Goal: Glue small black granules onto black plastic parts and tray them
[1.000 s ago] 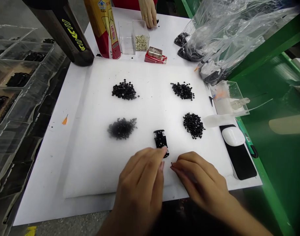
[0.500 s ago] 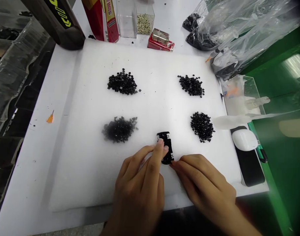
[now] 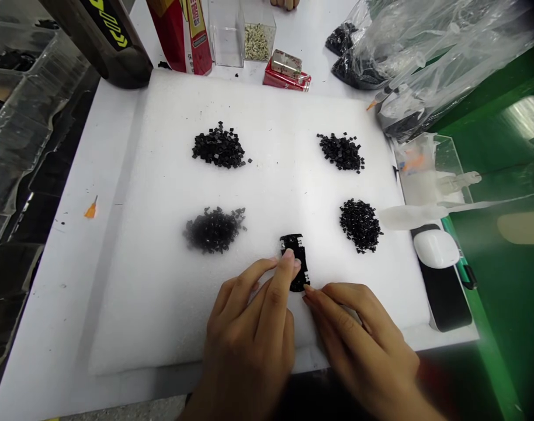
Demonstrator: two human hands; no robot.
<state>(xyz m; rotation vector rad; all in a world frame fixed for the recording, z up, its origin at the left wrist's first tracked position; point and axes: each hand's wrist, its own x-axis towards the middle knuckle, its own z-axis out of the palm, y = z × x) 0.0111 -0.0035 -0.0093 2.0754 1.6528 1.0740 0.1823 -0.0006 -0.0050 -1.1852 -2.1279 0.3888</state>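
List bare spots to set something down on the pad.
Open: white pad left of the left hand; also its middle, between left piles and right piles, bar specks. Crowded: black part, right hand and left hand at it.

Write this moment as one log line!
left hand: on black part | right hand: at its near end | four black piles on white foam

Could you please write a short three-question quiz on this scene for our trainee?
1. How many piles of small black pieces lie on the white pad?
2. True or false: the rounded white object rests on the dark flat slab.
3. Fill in: fingertips of the ____ hand are at the near end of the flat black part.

Key: 1. Four. 2. True. 3. Right hand.
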